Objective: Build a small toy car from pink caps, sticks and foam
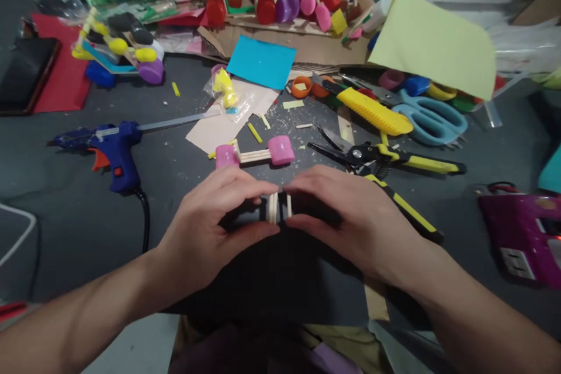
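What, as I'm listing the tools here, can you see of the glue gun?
The glue gun looks plastic, with a blue body, an orange-red trigger and a red switch on its handle; whether it is on, I cannot tell. It lies on its side on the dark table, left of the left hand, which does not touch it. Its nozzle points left, a long translucent stick extends rightward, and a black cord leaves the handle.
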### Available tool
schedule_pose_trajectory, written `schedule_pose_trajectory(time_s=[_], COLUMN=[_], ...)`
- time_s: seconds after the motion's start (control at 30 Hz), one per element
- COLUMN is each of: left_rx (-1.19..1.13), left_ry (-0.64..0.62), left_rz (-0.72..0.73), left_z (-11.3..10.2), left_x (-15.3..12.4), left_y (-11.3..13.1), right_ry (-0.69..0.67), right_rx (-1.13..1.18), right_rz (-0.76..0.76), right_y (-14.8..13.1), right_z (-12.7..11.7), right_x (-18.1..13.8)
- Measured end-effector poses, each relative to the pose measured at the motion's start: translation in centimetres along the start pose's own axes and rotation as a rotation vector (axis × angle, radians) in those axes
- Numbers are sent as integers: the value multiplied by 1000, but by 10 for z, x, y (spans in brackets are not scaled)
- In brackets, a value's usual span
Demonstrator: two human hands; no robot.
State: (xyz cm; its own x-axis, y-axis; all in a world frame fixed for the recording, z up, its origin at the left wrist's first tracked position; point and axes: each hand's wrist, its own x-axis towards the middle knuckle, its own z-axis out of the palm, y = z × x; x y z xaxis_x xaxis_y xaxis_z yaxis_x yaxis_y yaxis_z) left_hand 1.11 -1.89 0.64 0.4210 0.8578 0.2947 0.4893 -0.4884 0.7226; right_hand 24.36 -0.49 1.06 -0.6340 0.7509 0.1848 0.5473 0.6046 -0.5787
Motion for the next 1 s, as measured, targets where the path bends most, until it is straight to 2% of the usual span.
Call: schedule_pose_trajectory(time_s=[0.13,0.27,0.33,0.5,0.6,0.7,0.83,1.0], left_rx=[-150,-400,-430,-120,133,312,365,334], left_ry=[15,-8,-22,-89,-132,-151,-230,-173], left_rz=[-85,-220,-257,-180,-64,7,15,49], left_z=[0,3,3,4,6,8,5,-4], left_x=[-1,-2,-2,-2,-5,-8,-9,-6], left_y=[0,2,2,-4,-7,-8,-6,-6], right_ry=[95,111,124,143,110,47,-6,19], right_rx=[231,293,297,105,-58,-96,-77,-118], right_rz=[108,154,157,88,46,20,13,28], right_y=[-11,-17,-15,-7,-3,-2,-2,-1], right_z=[-4,1,5,13,18,21,19,17], right_x=[-1,-2,-2,-4,-6,-8,-8,-8])
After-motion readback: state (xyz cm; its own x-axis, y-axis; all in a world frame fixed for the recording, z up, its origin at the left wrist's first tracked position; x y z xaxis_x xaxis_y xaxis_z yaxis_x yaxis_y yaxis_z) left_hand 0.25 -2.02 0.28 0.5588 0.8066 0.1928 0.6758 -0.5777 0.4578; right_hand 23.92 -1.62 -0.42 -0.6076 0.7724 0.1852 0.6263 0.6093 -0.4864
